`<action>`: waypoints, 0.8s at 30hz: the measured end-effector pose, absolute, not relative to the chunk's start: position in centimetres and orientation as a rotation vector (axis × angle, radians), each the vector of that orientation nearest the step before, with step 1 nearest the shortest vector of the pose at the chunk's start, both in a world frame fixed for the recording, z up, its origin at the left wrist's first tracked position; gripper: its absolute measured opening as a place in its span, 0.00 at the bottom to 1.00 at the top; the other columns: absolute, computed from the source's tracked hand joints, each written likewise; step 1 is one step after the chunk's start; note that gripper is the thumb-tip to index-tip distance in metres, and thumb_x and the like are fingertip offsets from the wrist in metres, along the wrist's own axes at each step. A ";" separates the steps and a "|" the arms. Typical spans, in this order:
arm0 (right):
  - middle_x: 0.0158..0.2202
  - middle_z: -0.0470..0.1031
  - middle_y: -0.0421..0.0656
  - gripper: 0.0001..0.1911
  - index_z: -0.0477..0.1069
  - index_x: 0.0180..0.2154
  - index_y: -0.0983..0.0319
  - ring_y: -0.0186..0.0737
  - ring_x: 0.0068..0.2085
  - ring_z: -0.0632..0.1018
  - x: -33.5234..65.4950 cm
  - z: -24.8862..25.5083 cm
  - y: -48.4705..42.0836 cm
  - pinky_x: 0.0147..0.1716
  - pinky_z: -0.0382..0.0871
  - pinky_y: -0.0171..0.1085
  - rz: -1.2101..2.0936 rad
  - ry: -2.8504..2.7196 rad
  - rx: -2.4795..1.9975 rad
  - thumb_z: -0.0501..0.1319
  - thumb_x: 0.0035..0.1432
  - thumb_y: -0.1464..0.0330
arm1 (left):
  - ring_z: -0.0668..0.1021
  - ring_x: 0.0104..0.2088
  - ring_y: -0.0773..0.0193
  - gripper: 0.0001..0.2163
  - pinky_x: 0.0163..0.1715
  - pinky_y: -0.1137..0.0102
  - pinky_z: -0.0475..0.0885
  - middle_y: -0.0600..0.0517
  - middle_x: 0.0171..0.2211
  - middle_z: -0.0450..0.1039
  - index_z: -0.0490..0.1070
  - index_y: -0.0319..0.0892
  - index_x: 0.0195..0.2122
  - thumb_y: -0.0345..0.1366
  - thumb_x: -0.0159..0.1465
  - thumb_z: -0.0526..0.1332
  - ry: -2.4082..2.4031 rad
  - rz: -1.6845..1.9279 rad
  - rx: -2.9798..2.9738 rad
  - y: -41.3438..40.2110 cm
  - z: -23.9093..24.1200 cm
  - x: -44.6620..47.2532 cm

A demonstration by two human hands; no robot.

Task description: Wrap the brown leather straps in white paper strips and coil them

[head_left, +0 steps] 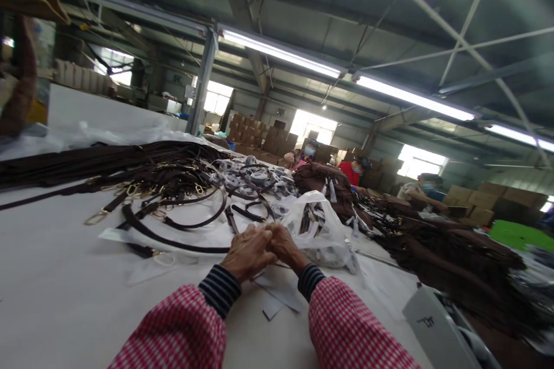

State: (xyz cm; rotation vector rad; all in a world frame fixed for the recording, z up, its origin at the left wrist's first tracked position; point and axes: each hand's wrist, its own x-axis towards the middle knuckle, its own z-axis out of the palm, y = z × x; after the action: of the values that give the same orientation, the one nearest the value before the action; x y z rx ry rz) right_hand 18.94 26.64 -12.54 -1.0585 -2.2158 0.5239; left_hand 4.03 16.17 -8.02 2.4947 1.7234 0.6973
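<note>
Table (56, 294), workshop bkgd: we see L hand (249, 252) & R hand (284, 245) together, fingers curled; grip hidden, can't tell. Strap (182, 247) reaches L hand; if tugged, may snag b/c other straps (194, 225) lie near.

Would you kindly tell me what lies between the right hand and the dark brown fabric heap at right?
In the head view, a translucent white plastic bag and white tabletop lie between the right hand and that heap.
</note>
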 end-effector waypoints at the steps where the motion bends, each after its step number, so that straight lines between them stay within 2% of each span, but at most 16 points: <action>1: 0.25 0.72 0.38 0.05 0.74 0.24 0.63 0.36 0.29 0.72 18.9 -11.9 26.7 0.30 0.69 0.34 0.559 -2.194 -1.060 0.64 0.51 0.73 | 0.77 0.54 0.52 0.10 0.50 0.64 0.73 0.47 0.50 0.79 0.75 0.45 0.44 0.37 0.63 0.61 1.751 0.728 2.497 16.5 -8.2 3.7; 3: 0.27 0.74 0.38 0.04 0.79 0.31 0.63 0.35 0.28 0.74 19.1 -10.7 26.8 0.27 0.69 0.32 0.638 -2.154 -1.067 0.65 0.52 0.71 | 0.75 0.57 0.53 0.14 0.49 0.65 0.73 0.46 0.53 0.77 0.74 0.44 0.50 0.30 0.63 0.59 1.848 0.768 2.471 17.3 -8.6 3.1; 5: 0.28 0.76 0.39 0.11 0.81 0.39 0.63 0.35 0.27 0.74 19.9 -9.9 26.5 0.25 0.70 0.32 0.684 -2.102 -1.092 0.65 0.54 0.69 | 0.75 0.57 0.49 0.19 0.46 0.63 0.74 0.43 0.52 0.78 0.72 0.43 0.54 0.26 0.63 0.56 1.974 0.769 2.410 18.1 -9.2 2.3; 8: 0.34 0.78 0.42 0.15 0.80 0.45 0.63 0.36 0.30 0.75 21.9 -9.7 25.3 0.29 0.72 0.34 0.614 -1.989 -1.172 0.64 0.56 0.69 | 0.79 0.52 0.46 0.19 0.44 0.60 0.74 0.42 0.47 0.80 0.74 0.43 0.53 0.24 0.64 0.54 2.129 0.749 2.294 19.3 -9.9 1.0; 11: 0.39 0.79 0.45 0.11 0.81 0.40 0.63 0.39 0.35 0.76 23.6 -10.7 23.4 0.37 0.71 0.38 0.492 -1.926 -1.267 0.66 0.54 0.69 | 0.81 0.49 0.45 0.17 0.43 0.58 0.74 0.40 0.45 0.80 0.75 0.41 0.50 0.24 0.66 0.52 2.283 0.804 2.159 19.9 -10.2 -0.1; 15: 0.43 0.80 0.45 0.14 0.82 0.40 0.61 0.43 0.40 0.77 23.4 -12.9 21.4 0.43 0.68 0.40 0.420 -1.931 -1.363 0.73 0.48 0.68 | 0.77 0.54 0.39 0.19 0.45 0.53 0.73 0.36 0.50 0.78 0.73 0.37 0.56 0.24 0.67 0.51 2.374 0.871 2.115 19.6 -10.2 -0.1; 17: 0.39 0.80 0.44 0.11 0.82 0.35 0.61 0.44 0.40 0.77 22.6 -14.0 21.1 0.41 0.66 0.38 0.424 -1.921 -1.420 0.73 0.46 0.70 | 0.75 0.57 0.40 0.21 0.45 0.55 0.73 0.38 0.53 0.77 0.72 0.39 0.57 0.24 0.64 0.53 2.303 0.852 2.208 19.2 -10.2 0.5; 20: 0.28 0.79 0.41 0.02 0.81 0.28 0.62 0.41 0.33 0.77 21.8 -14.9 21.4 0.33 0.64 0.35 0.491 -1.892 -1.503 0.70 0.49 0.70 | 0.73 0.58 0.46 0.19 0.46 0.59 0.74 0.44 0.56 0.76 0.74 0.44 0.55 0.27 0.63 0.57 2.114 0.829 2.386 18.8 -9.9 1.8; 24: 0.26 0.79 0.39 0.03 0.80 0.27 0.62 0.38 0.31 0.77 22.1 -15.0 21.7 0.30 0.62 0.33 0.542 -1.874 -1.537 0.70 0.50 0.69 | 0.73 0.57 0.51 0.11 0.51 0.62 0.72 0.48 0.54 0.78 0.77 0.47 0.48 0.34 0.67 0.59 1.923 0.807 2.520 18.7 -9.8 3.0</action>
State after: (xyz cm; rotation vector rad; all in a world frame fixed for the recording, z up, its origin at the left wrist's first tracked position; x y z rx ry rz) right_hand 22.07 21.69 -14.96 -1.5371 -1.8740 0.5418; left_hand 2.98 18.70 -9.84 2.5197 1.9229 0.8075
